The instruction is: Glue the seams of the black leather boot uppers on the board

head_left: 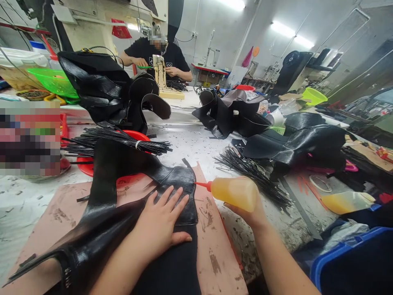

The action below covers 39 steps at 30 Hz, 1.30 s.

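Left hand (162, 221) spread flat on the black leather (123, 223) near the right edge of the mat (46, 229), right hand (254, 215) gripping the bottle (235, 191). Looks like the edge-dabbing step; next probably wants a steady squeeze.

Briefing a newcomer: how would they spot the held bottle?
Find the pink board on the white table, where black leather lies under the left hand. Right of that hand, the right hand holds the translucent bottle of yellow liquid. Unlike the other bottle at far right, it is held, its red nozzle aimed at the leather's edge.
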### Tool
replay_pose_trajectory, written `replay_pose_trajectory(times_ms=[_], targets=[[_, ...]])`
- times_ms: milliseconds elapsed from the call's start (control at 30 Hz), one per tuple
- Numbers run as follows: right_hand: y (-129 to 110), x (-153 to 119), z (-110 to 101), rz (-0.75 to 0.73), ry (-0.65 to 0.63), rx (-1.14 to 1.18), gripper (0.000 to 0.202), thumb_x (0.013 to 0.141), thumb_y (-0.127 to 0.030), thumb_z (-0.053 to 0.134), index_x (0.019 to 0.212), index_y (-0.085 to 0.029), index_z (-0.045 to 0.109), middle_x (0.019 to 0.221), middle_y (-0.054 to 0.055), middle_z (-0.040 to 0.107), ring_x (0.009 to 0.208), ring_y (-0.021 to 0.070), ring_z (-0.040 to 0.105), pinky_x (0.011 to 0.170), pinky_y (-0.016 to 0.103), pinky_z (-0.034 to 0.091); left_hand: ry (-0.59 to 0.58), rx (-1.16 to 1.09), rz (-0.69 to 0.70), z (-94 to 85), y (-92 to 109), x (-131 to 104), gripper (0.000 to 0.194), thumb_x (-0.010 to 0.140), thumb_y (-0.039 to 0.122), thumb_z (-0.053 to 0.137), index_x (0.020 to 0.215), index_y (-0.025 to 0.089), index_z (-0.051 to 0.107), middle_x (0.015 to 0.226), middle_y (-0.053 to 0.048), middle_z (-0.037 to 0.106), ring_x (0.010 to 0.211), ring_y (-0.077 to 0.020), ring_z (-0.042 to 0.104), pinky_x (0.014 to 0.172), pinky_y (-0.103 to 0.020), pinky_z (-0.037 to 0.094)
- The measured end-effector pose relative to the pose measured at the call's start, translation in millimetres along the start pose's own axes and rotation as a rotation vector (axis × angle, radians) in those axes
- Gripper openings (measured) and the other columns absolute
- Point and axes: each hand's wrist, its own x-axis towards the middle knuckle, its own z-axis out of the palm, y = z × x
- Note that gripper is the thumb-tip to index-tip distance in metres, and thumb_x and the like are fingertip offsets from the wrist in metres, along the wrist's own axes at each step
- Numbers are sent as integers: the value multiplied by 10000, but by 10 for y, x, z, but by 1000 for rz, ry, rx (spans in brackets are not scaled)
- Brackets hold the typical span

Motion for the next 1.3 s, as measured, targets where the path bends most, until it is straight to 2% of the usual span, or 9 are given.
replay_pose_trajectory(times_ms=[167, 333, 433, 700, 900, 967, 1167, 1300], targets=[[-74, -28, -31, 30, -32, 35, 604, 441, -231, 811, 984, -266, 548, 920, 8, 645, 828, 243, 617, 692, 374, 525, 3, 6, -1, -1, 3, 2, 805, 679, 605, 603, 1342, 235, 333, 1417, -85, 266, 1292, -359, 250, 985, -595, 250], [-78, -40, -129, 94, -132, 15, 663, 396, -144, 811, 996, -270, 560, 913, -1, 656, 816, 244, 620, 714, 378, 525, 36, 0, 4, 6, 7, -2, 803, 677, 620, 592, 1341, 248, 335, 1414, -84, 283, 1292, -360, 249, 990, -586, 247], [-96, -57, -163, 92, -168, 31, 664, 400, -117, 799, 1005, -269, 572, 932, 4, 663, 834, 255, 623, 729, 397, 529, 8, 8, -7, -7, 14, -1, 802, 681, 613, 594, 1344, 246, 330, 1414, -93, 279, 1291, -360, 251, 990, -578, 250], [-305, -124, -133, 138, -134, 51, 625, 331, -114, 803, 909, -264, 620, 835, -3, 675, 737, 241, 629, 656, 371, 545, 53, -18, 10, 41, -7, -5, 801, 680, 641, 568, 1340, 249, 339, 1410, -90, 302, 1290, -362, 254, 987, -585, 249], [-291, -248, -257, 135, -144, 40, 665, 348, -118, 804, 969, -260, 613, 901, 25, 664, 772, 255, 629, 697, 392, 541, 25, 21, -1, 12, 3, -2, 789, 703, 620, 561, 1350, 238, 319, 1431, -74, 238, 1309, -329, 224, 1002, -572, 218], [-275, -296, -305, 145, -177, 30, 675, 347, -119, 806, 981, -248, 610, 910, 37, 661, 770, 263, 629, 688, 400, 541, -4, 27, -4, -15, 13, -4, 827, 677, 623, 582, 1355, 236, 310, 1434, -82, 225, 1313, -332, 212, 1002, -570, 211], [-316, -421, -357, 157, -201, 46, 654, 333, -117, 804, 950, -246, 630, 907, 48, 661, 760, 269, 623, 631, 373, 538, -26, 5, 14, -22, 25, -18, 1142, 446, 742, 627, 1379, 200, 253, 1450, -129, 174, 1323, -367, 140, 1019, -566, 134], [-351, -493, -392, 189, -219, 114, 639, 334, -117, 797, 938, -240, 632, 899, 53, 663, 751, 269, 624, 606, 365, 529, -33, 24, 15, 6, 22, -22, 1171, 432, 762, 611, 1387, 202, 230, 1456, -128, 153, 1327, -367, 122, 1026, -557, 113]])
